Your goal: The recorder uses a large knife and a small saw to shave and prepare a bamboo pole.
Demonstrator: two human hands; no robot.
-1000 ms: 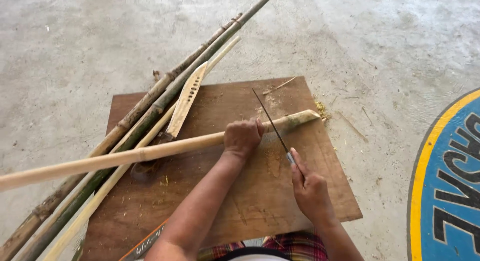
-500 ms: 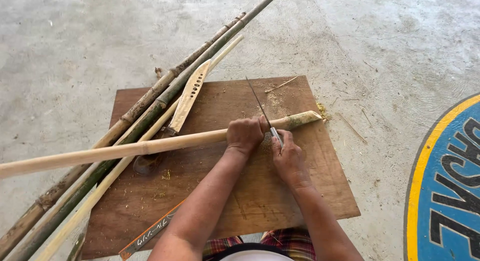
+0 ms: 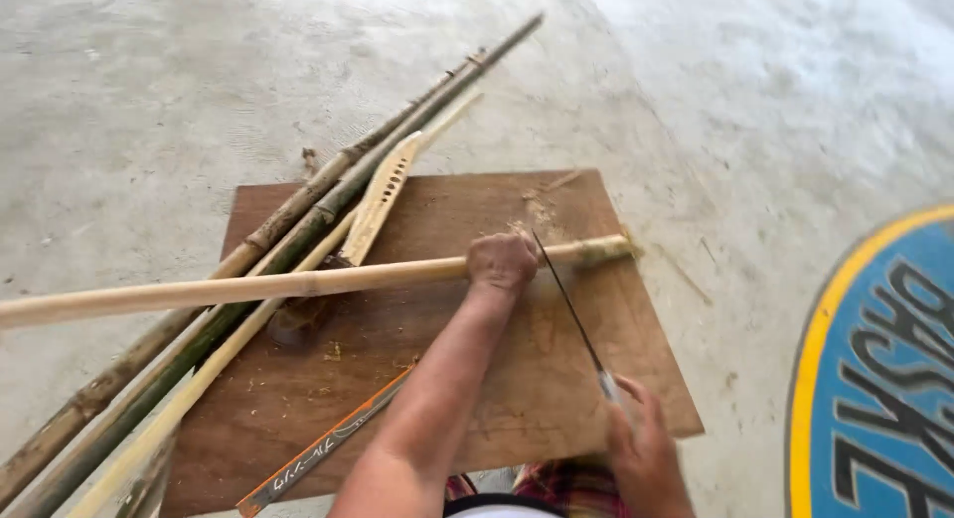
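Plainly, as seen from beside the board:

Left hand: the left hand is closed in a fist around the pale bamboo pole, gripping it near its right end and pressing it down on the board.

Right hand: the right hand is wrapped around the handle of a long knife at the near right edge of the board; the handle itself is mostly hidden in the palm.

Knife: its thin blade runs from the right hand up and to the left, the tip reaching the pole just right of the left fist; whether the edge bites into the pole I cannot tell.

Pole, long axis: it lies nearly level across the scene from left to right, its left part passing out of view and its greenish cut end pointing right, near the board's right edge.

Board: a brown wooden board lies flat on the concrete floor, with the pole across its middle and scattered shavings on its far part.

Other sticks: a bundle of darker bamboo stalks runs diagonally from near left to far right, passing under the pole; a pale slotted bamboo strip lies against them.

Near edge: an orange-trimmed flat strip rests slantwise on the board beside the left forearm.

Right side: a blue round mat with a yellow rim lies on the floor, well apart from the board.
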